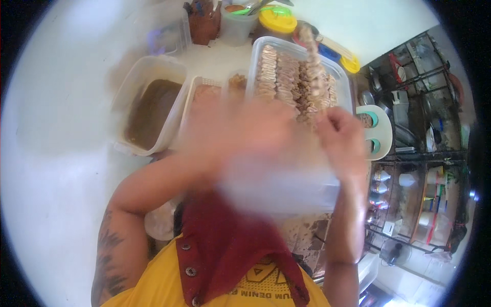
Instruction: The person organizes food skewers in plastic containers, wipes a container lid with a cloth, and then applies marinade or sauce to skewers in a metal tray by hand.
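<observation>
A: What are the hands doing?
B: The right hand (341, 138) is curled, its fingers pinching the lower end of a skewer (314, 66) that stands roughly upright. The left hand (255, 123) is smeared by motion, so I can't tell whether it grasps anything.

A: Where exactly is the skewer?
B: Over the right half of a clear plastic tray (255, 53), toward the bench's far edge. Its pale, bumpy meat looks folded along its length.

A: And inside that tray?
B: Rows of ruffled strips (267, 66), creamy to pinkish brown, pleated tight like gathered cloth. The tray's corners are rounded.

A: Beside it?
B: Rightward, a smooth white holder (384, 128) with round teal-rimmed openings. Leftward, a pale basket (204, 80) with a perforated rim, then a deep translucent tub (176, 66) of murky brown liquid (153, 112).

A: Further out?
B: Along the far edge of the white bench (207, 62), a greyish plastic container (237, 29) holding utensils and a glossy yellow lid (279, 21). Beyond the right edge, a dark-framed rack (425, 161) carries metal and plastic vessels.
</observation>
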A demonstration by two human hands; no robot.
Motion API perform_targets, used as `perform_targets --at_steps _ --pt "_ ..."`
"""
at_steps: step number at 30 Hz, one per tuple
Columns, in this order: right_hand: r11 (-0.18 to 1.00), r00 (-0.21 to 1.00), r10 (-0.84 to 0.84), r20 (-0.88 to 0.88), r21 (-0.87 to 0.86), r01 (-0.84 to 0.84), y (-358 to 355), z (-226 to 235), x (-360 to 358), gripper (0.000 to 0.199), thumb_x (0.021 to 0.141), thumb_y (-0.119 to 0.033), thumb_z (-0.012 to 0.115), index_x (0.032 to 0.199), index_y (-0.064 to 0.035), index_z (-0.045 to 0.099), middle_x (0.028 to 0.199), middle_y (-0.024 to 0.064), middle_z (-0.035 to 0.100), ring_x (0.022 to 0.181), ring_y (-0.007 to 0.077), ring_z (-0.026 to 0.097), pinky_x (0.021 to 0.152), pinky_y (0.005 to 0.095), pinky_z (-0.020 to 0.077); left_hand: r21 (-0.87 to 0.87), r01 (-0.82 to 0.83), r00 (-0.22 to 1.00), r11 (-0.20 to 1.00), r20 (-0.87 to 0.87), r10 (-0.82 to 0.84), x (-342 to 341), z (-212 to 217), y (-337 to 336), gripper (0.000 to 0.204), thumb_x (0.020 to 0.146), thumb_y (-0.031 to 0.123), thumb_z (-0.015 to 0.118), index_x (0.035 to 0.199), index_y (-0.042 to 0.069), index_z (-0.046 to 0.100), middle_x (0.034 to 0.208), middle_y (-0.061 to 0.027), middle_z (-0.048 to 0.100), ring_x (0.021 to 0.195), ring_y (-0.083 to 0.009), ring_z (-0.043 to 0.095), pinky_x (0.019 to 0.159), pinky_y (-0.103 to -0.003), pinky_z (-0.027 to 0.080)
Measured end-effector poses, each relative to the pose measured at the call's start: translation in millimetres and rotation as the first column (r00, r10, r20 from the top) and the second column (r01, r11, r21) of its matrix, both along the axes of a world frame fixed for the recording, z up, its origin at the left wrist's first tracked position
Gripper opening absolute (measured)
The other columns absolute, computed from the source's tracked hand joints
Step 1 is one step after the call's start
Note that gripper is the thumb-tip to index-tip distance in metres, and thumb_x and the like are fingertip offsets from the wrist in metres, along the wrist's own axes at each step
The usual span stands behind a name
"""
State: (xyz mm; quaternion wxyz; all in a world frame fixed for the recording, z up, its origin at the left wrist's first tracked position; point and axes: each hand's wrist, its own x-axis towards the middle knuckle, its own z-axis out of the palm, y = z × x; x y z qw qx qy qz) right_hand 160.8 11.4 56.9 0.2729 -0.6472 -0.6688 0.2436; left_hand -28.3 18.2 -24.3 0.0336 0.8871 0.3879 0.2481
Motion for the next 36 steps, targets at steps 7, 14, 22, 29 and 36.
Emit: perform_targets --at_steps 7,14,22,29,36 --pt "0.996 0.948 0.088 0.307 -0.038 -0.08 -9.0 -34.3 -8.8 0.02 0.085 -0.013 0.059 0.078 0.0053 0.062 0.076 0.0296 0.063 0.078 0.0473 0.063 0.073 0.0537 0.0498 -0.072 -0.001 0.999 0.997 -0.054 -0.003 -1.1 21.7 -1.5 0.015 0.08 0.018 0.059 0.091 0.01 0.065 0.094 -0.0047 0.056 0.099 -0.0223 0.056 0.079 -0.038 0.043" --pt "0.993 0.956 0.087 0.279 -0.1 -0.061 -13.3 -23.7 -11.5 0.018 0.083 -0.01 0.061 0.08 0.0066 0.065 0.081 0.0299 0.064 0.08 0.0462 0.065 0.075 0.0516 0.052 -0.004 -0.009 1.0 1.0 -0.007 0.009 -6.5 0.8 0.6 0.014 0.081 0.02 0.059 0.09 0.01 0.065 0.091 -0.004 0.056 0.099 -0.0222 0.056 0.079 -0.038 0.04" --pt "0.987 0.976 0.106 0.189 -0.14 -0.08 -2.5 -47.9 -10.5 0.018 0.083 -0.01 0.06 0.085 0.0069 0.068 0.09 0.0309 0.066 0.091 0.0445 0.066 0.082 0.0494 0.0528 -0.141 0.144 0.987 0.979 -0.047 -0.152 -6.5 16.7 11.6 0.018 0.082 0.015 0.059 0.096 0.006 0.064 0.097 -0.0096 0.058 0.1 -0.0291 0.057 0.086 -0.043 0.043" --pt "0.983 0.999 0.013 -0.041 -0.181 -0.02 -4.8 -23.4 -2.9 0.021 0.087 -0.015 0.063 0.079 0.0045 0.064 0.076 0.0256 0.066 0.07 0.0339 0.07 0.061 0.0438 0.0528 -0.107 -0.029 0.969 0.994 -0.246 0.002 1.5 28.9 64.9 0.029 0.089 0.018 0.059 0.114 0.004 0.062 0.125 -0.0132 0.059 0.118 -0.0321 0.054 0.097 -0.046 0.042" --pt "0.985 1.0 -0.002 -0.006 -0.171 0.001 -18.1 4.2 0.5 0.022 0.088 -0.017 0.063 0.081 0.0041 0.06 0.069 0.0226 0.064 0.059 0.0321 0.068 0.057 0.0415 0.0515 -0.028 0.034 0.98 0.999 -0.197 -0.039 0.0 15.9 76.4 0.039 0.09 0.027 0.061 0.122 0.005 0.058 0.134 -0.01 0.054 0.127 -0.0283 0.049 0.1 -0.046 0.04"
